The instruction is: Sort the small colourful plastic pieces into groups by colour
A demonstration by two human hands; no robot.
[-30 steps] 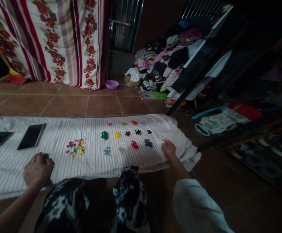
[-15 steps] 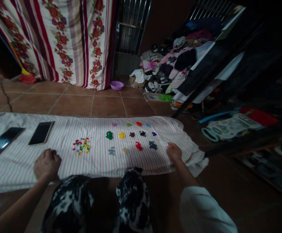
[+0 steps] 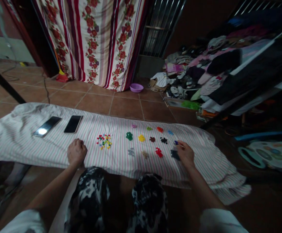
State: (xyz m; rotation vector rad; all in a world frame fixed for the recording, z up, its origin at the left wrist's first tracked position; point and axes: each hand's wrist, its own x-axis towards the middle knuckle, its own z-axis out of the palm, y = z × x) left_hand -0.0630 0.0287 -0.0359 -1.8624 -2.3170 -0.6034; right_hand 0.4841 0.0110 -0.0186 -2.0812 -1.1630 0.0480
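My left hand [image 3: 77, 152] rests on the striped cloth [image 3: 116, 161] in a loose fist, below the phones and left of a mixed pile of small coloured pieces [image 3: 104, 141]. My right hand [image 3: 186, 154] is held in a pinch at the right end of the sorted piles. Its fingertips are beside a small dark blue pile [image 3: 176, 142], and the hand partly covers a dark grey pile [image 3: 174, 154]. What the pinch holds, if anything, is too small to make out. Nearby lie red [image 3: 158, 152], black [image 3: 164, 140], brown [image 3: 152, 139], yellow [image 3: 141, 138] and green [image 3: 129, 136] piles.
Two phones, a bright-reflecting one [image 3: 47, 126] and a dark one [image 3: 73, 124], lie at the cloth's left. Beyond are a purple basin [image 3: 136, 87], a floral curtain [image 3: 102, 42] and a heap of clothes [image 3: 194, 68]. My knees [image 3: 148, 200] sit at the near edge.
The view has turned left, so everything appears further right. My right hand has moved left relative to the piles, up to the dark blue pieces. My left hand stays in a fist.
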